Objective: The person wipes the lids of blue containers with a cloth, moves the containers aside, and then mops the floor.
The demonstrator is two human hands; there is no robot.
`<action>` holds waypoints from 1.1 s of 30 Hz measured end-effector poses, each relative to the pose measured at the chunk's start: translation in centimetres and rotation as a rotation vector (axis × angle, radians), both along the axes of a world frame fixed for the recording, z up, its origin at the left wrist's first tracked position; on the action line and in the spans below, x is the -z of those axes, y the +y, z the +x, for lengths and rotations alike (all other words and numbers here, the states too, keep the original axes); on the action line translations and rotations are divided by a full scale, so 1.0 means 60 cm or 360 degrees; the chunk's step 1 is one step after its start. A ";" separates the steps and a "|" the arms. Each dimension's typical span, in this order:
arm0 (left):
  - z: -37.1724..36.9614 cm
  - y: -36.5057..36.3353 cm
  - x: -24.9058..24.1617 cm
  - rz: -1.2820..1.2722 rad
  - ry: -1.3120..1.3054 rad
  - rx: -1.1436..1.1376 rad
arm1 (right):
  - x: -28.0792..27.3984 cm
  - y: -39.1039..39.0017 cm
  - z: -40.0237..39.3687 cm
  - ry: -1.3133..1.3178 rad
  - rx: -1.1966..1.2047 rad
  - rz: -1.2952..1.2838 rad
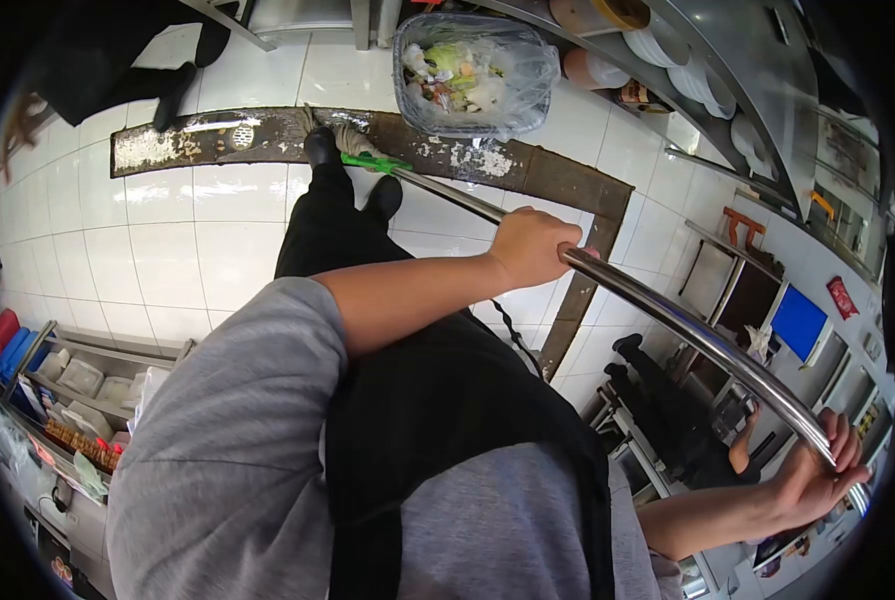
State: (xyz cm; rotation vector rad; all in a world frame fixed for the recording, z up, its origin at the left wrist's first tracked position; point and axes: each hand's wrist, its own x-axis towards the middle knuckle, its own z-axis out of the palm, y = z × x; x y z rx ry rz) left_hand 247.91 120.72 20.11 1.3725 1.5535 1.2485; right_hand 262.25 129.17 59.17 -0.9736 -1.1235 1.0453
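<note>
A mop with a long shiny metal pole (708,335) runs diagonally in front of my body. My left hand (535,246) is wrapped around the middle of the pole. Near its upper end, at the far right, my right hand (816,468) has its fingers curled around it. The green mop clamp (376,163) sits low by my dark shoes (322,147). Greyish mop strands (353,140) lie on the worn dark floor strip (278,130), partly hidden behind one shoe.
A plastic-lined bin (476,75) of food scraps stands beyond the strip. Metal shelving (738,90) with bowls rises at upper right. Another person's legs (118,95) are at upper left; a person in black (683,425) is at right. A rack of containers (83,375) stands left.
</note>
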 end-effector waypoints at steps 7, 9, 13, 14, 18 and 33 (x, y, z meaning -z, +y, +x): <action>0.001 -0.008 0.029 0.0024 -0.0182 -0.0289 | 0.039 -0.002 -0.003 0.0098 -0.0928 -0.0189; 0.004 -0.012 0.043 -0.0119 -0.0512 -0.0361 | 0.061 -0.006 -0.018 0.0112 -0.1268 -0.0107; 0.003 -0.034 0.102 -0.0197 -0.0570 -0.0450 | 0.123 -0.049 -0.089 -0.0156 -0.1380 0.0254; -0.004 -0.043 0.118 -0.0231 -0.0481 -0.0420 | 0.139 -0.058 -0.109 -0.0155 -0.1379 0.0252; -0.045 -0.066 0.129 -0.0488 -0.0271 -0.0115 | 0.172 -0.065 -0.139 -0.0242 -0.1768 0.0304; -0.648 -0.137 0.037 -0.0041 0.0685 -0.1496 | 0.186 -0.002 -0.278 0.0003 -0.2719 0.0313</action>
